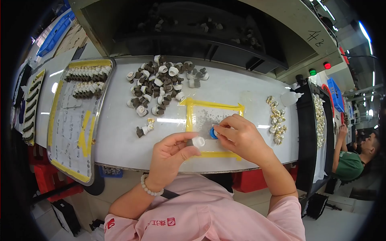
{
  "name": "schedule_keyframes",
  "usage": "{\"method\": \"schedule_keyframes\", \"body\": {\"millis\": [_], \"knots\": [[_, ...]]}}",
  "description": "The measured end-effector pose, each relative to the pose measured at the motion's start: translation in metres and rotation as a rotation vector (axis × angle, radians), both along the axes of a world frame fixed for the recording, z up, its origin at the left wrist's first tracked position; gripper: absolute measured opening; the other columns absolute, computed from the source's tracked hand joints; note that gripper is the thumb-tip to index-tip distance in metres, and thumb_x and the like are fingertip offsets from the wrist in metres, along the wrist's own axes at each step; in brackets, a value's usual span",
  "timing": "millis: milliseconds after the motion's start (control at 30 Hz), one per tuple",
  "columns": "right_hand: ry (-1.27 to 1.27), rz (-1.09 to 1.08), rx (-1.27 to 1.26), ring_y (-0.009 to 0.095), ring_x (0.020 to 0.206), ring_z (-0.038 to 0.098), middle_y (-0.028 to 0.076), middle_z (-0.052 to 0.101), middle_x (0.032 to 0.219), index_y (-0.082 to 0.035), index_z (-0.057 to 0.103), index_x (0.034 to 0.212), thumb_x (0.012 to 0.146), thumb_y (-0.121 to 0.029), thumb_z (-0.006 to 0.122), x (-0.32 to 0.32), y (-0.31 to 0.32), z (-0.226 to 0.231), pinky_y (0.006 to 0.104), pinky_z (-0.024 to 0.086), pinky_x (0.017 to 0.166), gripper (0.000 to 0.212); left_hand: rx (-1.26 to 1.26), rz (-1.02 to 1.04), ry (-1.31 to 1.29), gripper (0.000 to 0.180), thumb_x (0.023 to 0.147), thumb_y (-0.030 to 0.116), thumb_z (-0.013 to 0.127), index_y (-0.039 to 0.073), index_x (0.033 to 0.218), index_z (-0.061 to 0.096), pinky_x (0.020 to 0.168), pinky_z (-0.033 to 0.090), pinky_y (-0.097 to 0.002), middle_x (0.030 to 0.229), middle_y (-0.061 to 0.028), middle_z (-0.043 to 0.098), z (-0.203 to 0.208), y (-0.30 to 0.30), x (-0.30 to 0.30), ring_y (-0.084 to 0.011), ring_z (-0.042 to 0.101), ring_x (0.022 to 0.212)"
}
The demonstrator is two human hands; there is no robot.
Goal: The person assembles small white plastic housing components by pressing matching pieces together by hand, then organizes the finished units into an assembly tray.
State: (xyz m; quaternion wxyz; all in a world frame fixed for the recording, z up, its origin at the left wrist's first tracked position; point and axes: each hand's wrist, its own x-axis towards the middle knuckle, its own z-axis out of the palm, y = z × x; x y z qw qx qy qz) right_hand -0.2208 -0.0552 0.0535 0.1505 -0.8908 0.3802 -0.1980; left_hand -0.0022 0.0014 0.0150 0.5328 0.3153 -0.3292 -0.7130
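Note:
My left hand [171, 154] pinches a small part with a white cap and dark body [196, 141] over the white table. My right hand [240, 134] touches the cap end and holds a small blue piece [212, 133] at its fingertips. Both hands hover above a square marked with yellow tape [191, 116]. A heap of the same white-and-dark parts [161, 88] lies further back. Two loose parts [144, 128] rest just left of the taped square.
A metal tray [72, 136] on the left carries rows of finished parts [86, 82]. Small pale pieces [276, 120] and a squeeze bottle [290, 97] sit at the right. A dark machine chute [193, 36] runs along the back. Another person [352, 160] sits far right.

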Motion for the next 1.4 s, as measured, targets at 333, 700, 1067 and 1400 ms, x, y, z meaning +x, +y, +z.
{"method": "schedule_keyframes", "body": {"millis": [333,700,1067,1400], "knots": [[-0.571,-0.189,0.429,0.019,0.081,0.065,0.011,0.067,0.093,-0.001,0.069,0.105,0.079,0.001,0.068,-0.008,0.021,-0.011,0.0273,0.05,0.073,0.026,0.117,-0.062,0.075,0.028,0.088,-0.004,0.062,-0.005,0.116,0.059,0.082,0.057,-0.0338,0.1,-0.0142,0.067,-0.017,0.005,-0.012,-0.0205,0.068,0.09],[-0.545,-0.064,0.465,0.019,0.084,0.064,0.011,0.066,0.095,-0.001,0.069,0.109,0.081,0.0,0.07,0.0,0.029,-0.002,0.0276,0.051,0.072,0.028,0.102,-0.015,0.108,0.024,0.088,-0.005,0.061,-0.007,0.112,0.062,0.082,0.057,-0.0303,0.1,-0.0159,0.069,-0.017,0.007,-0.016,-0.0221,0.069,0.089],[-0.593,-0.105,0.622,0.018,0.08,0.064,0.011,0.069,0.093,0.0,0.072,0.101,0.078,-0.001,0.072,0.0,0.033,-0.008,0.0268,0.05,0.07,0.023,0.085,-0.029,0.04,0.019,0.088,-0.007,0.061,-0.007,0.107,0.063,0.08,0.056,-0.0272,0.101,-0.0155,0.067,-0.014,0.007,-0.017,-0.0181,0.067,0.09],[-0.002,-0.666,-0.061,0.027,0.083,0.063,0.012,0.066,0.09,-0.001,0.068,0.095,0.077,-0.008,0.073,-0.126,-0.013,-0.004,0.0336,0.05,0.075,0.02,-0.782,0.366,-1.325,0.028,0.069,-0.006,0.074,0.0,0.095,0.063,0.075,0.049,-0.039,0.096,-0.0139,0.064,-0.005,0.02,0.048,-0.0339,0.058,0.086]]}}
